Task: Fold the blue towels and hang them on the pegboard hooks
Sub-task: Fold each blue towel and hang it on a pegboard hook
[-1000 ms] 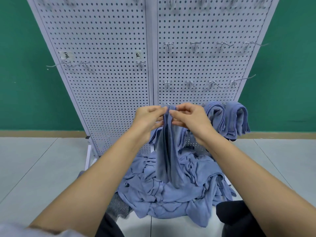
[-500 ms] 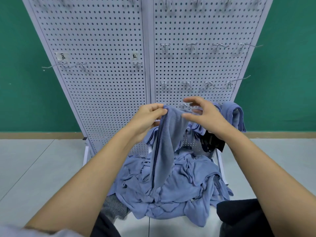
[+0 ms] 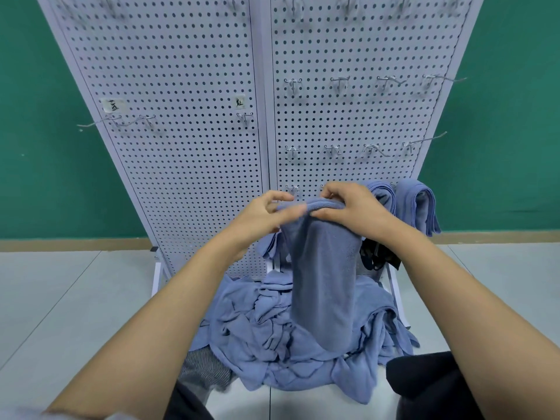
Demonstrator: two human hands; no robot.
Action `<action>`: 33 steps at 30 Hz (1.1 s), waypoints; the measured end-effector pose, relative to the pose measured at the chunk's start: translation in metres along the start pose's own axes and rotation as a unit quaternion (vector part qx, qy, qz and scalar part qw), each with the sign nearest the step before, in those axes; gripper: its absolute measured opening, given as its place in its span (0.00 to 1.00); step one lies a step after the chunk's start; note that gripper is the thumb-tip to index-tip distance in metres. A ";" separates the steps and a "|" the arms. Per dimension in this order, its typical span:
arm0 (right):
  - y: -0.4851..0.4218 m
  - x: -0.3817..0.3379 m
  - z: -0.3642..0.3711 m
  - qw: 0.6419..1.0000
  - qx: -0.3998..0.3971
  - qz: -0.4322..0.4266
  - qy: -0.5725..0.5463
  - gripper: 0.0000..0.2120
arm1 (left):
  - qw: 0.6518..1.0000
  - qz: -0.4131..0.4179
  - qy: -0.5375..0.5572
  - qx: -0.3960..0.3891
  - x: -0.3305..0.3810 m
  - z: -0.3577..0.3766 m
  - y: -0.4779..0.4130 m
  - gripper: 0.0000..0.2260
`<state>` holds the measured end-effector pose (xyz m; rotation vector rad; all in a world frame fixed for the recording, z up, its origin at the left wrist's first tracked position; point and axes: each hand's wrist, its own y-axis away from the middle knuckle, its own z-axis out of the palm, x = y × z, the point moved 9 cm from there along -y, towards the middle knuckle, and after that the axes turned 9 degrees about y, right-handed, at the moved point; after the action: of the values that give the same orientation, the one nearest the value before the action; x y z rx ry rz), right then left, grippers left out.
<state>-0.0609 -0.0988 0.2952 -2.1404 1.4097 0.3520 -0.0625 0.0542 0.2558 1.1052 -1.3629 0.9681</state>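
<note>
A folded blue towel (image 3: 322, 274) hangs as a long strip in front of the white pegboard (image 3: 188, 122). My right hand (image 3: 354, 212) grips its top fold from the right. My left hand (image 3: 263, 216) pinches the same top edge from the left, its fingers blurred. Two folded blue towels (image 3: 416, 204) hang on hooks at the board's lower right, just behind my right hand. A heap of loose blue towels (image 3: 272, 338) lies on the floor below the held towel. Empty metal hooks (image 3: 338, 81) stand in rows on the right panel.
Two paper labels (image 3: 112, 105) are stuck on the left panel above a few hooks. A black object (image 3: 377, 256) sits behind my right wrist. A grey striped cloth (image 3: 203, 371) lies at the heap's left edge. Dark trouser knees (image 3: 424, 386) fill the bottom right. A green wall stands behind.
The towel has gone from a bunched vertical gather to a flat folded strip draped over the top edge. My right hand came back from the right onto the fold.
</note>
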 end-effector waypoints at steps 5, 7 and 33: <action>0.005 0.005 0.008 0.989 -0.093 0.026 0.107 0.15 | 0.990 0.075 -0.082 0.092 0.003 -0.008 -0.003 0.05; 0.006 0.006 0.010 0.989 -0.100 0.035 0.101 0.16 | 0.988 0.077 -0.067 0.114 0.000 -0.008 -0.005 0.05; -0.025 -0.072 -0.132 0.894 0.108 0.041 -0.433 0.09 | 0.890 -0.223 0.398 0.016 -0.112 -0.005 0.011 0.16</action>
<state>-0.0784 -0.1117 0.4463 -1.4282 0.9384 0.9833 -0.0730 0.0716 0.1455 0.8343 -0.3993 0.9393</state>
